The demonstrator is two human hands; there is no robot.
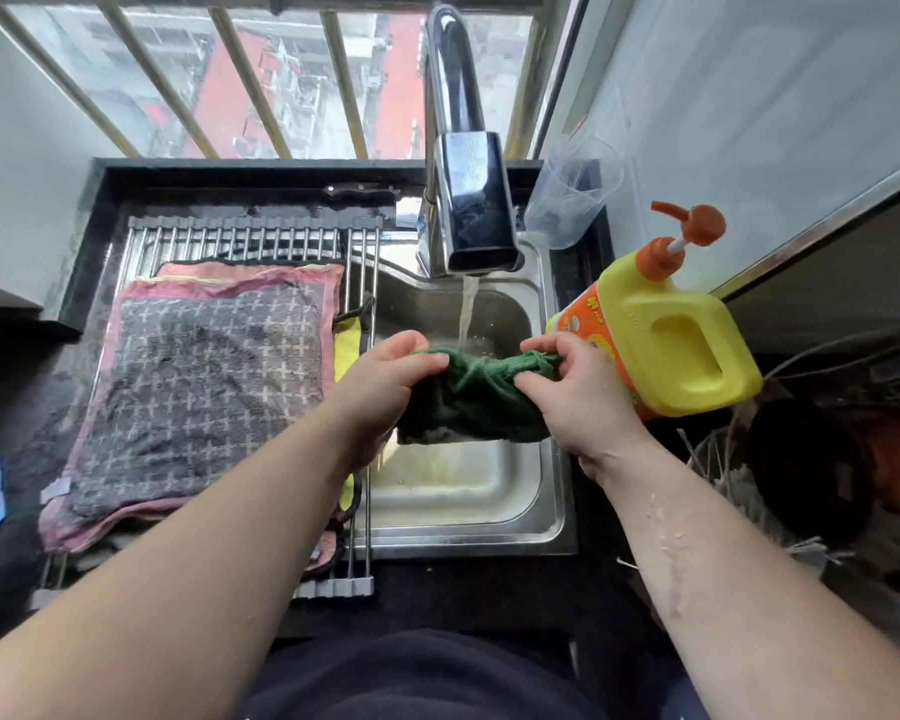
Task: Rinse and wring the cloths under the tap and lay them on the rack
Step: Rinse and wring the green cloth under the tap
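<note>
Green cloth [476, 394]: bunched over sink [489, 527], beneath running tap [466, 194].
Left hand [385, 387]: fingers curled, gripping cloth's left end.
Right hand [578, 392]: fingers pinching right end.
Rack [240, 236]: carries grey cloth [198, 392].

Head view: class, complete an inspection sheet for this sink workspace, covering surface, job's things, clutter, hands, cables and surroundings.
Surface: steel sink, wet, set in a dark counter.
Job's things: tap running, stream falling at the green cloth; grey checked cloth laid on the rack, yellow cloth showing at its right edge.
Clutter: yellow pump bottle and clear cup right of the sink.
Hands: left hand and right hand each grip an end of the green cloth over the sink.
Cables: pale cords at far right.
Surroundings: barred window behind the tap.
</note>
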